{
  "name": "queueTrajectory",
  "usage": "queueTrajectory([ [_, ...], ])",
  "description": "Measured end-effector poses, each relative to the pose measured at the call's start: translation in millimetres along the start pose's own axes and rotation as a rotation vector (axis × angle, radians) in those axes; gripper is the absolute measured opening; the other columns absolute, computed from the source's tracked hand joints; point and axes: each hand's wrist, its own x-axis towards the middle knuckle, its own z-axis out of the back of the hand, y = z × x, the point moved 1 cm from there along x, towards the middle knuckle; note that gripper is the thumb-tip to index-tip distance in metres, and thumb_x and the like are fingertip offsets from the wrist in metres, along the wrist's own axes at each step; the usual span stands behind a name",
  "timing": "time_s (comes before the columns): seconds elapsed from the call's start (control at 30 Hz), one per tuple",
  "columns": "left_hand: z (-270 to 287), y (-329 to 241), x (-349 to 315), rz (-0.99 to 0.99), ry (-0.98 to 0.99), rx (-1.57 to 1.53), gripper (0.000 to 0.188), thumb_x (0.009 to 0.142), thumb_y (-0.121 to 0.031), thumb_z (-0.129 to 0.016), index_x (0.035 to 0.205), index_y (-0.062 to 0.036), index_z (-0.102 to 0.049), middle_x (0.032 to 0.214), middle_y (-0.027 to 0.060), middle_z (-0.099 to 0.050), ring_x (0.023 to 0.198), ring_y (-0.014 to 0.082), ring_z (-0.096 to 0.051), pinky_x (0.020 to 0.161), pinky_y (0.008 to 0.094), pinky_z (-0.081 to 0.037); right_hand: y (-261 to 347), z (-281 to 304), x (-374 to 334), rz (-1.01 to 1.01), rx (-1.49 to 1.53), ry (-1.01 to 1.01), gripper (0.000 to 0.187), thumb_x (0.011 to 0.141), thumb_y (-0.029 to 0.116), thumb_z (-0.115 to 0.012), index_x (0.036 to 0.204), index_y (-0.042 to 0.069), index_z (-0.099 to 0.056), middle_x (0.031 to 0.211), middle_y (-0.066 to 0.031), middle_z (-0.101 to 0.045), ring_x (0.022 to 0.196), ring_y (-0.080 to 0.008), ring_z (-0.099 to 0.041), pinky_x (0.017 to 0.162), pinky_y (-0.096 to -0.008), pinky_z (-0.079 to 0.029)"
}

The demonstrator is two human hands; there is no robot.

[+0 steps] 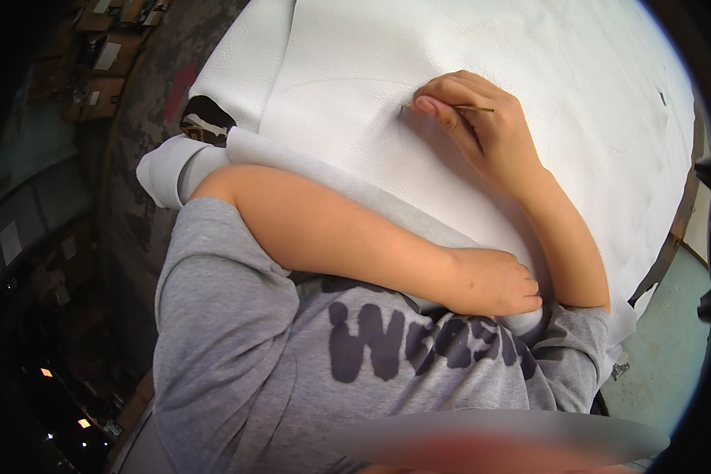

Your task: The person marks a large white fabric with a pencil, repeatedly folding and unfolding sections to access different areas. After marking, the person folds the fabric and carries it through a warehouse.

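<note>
A large white leather sheet (355, 142) with a pebbled grain lies spread before me, its near edge rolled against my body. My right hand (482, 118) is over the middle of it, pinching a thin brass-coloured pen-like stick (475, 108). The stick's tip points left, at or just above the leather; whether it touches I cannot tell. A faint curved line runs on the sheet left of the tip. My left forearm lies across the near edge, and my left hand (494, 282) is curled over the rolled leather close to my shirt, its fingertips partly hidden.
Another white leather layer (241, 67) overlaps at the upper left, with a dark gap (207, 117) beneath its corner. Stained floor (146, 182) shows on the left, with cardboard boxes (107, 67) beyond. A pale green surface (663, 340) lies at the lower right.
</note>
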Motion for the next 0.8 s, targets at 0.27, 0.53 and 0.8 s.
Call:
queueTrajectory([
  [0.27,-4,0,6,0.011,0.003,-0.024,0.037,0.086,-0.017,-0.064,0.118,0.0004,-0.058,0.097,0.0088,-0.063,0.092,0.0247,-0.065,0.080,0.0367,-0.053,8,-24,21,-0.194,0.467,-0.012,0.029,0.103,0.026,-0.058,0.100,0.001,-0.071,0.083,-0.0102,-0.070,0.079,-0.0241,-0.067,0.074,-0.0324,-0.053],
  [0.53,4,-4,12,0.058,0.084,-0.114,0.035,0.084,-0.019,-0.069,0.112,-0.0019,-0.058,0.099,0.0110,-0.065,0.097,0.0277,-0.066,0.084,0.0388,-0.054,-6,-19,39,0.017,-0.032,-0.128,0.024,0.101,0.024,-0.059,0.096,0.004,-0.071,0.087,-0.0119,-0.071,0.087,-0.0262,-0.068,0.074,-0.0380,-0.054],
  [0.8,19,-5,13,0.100,0.232,-0.175,0.067,0.084,-0.025,-0.075,0.140,-0.0001,-0.047,0.106,0.0112,-0.062,0.099,0.0267,-0.062,0.088,0.0378,-0.051,-32,143,-66,-0.282,0.307,-0.548,0.030,0.107,0.032,-0.053,0.112,0.005,-0.067,0.102,-0.0071,-0.069,0.098,-0.0145,-0.065,0.086,-0.0314,-0.053],
])
